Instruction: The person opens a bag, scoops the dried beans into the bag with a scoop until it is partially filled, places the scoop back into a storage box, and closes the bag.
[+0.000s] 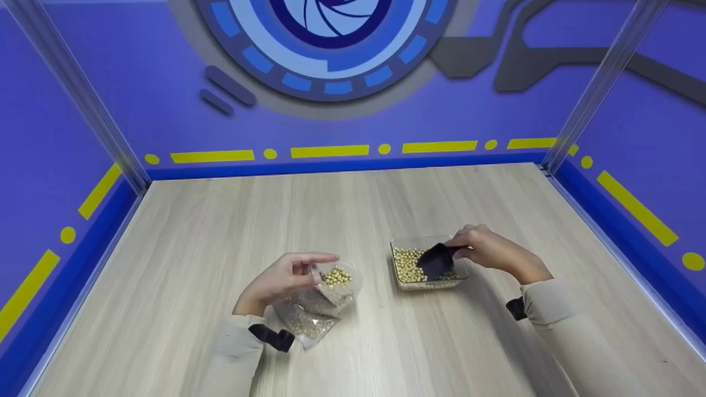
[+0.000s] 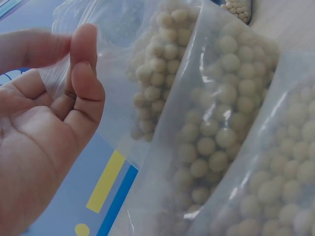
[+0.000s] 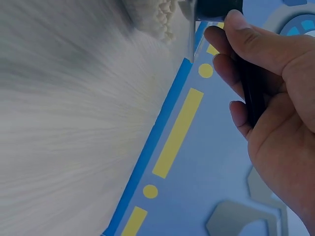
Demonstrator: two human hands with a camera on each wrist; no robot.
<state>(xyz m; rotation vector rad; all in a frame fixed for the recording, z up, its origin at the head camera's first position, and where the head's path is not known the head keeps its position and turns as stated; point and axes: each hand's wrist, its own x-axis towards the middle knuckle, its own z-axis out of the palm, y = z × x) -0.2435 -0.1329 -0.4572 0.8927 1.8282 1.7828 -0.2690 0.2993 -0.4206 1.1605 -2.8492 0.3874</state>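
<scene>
In the head view my left hand (image 1: 284, 278) pinches the rim of a clear plastic bag (image 1: 311, 322) that holds small round yellowish beans. The left wrist view shows the bag's mouth edge between thumb and fingers, with beans (image 2: 211, 142) filling its folds. My right hand (image 1: 488, 248) grips the handle of a black scoop (image 1: 438, 262); the right wrist view shows the fingers curled round that black handle (image 3: 251, 88). The scoop's blade is down among the beans (image 1: 408, 264) in a rectangular clear container (image 1: 408, 285), to the right of the bag.
Bag and container stand on a light wood-grain table (image 1: 248, 220). Blue printed panels with yellow marks (image 1: 330, 151) close it off at the back and both sides. Metal posts (image 1: 595, 82) rise at the rear corners.
</scene>
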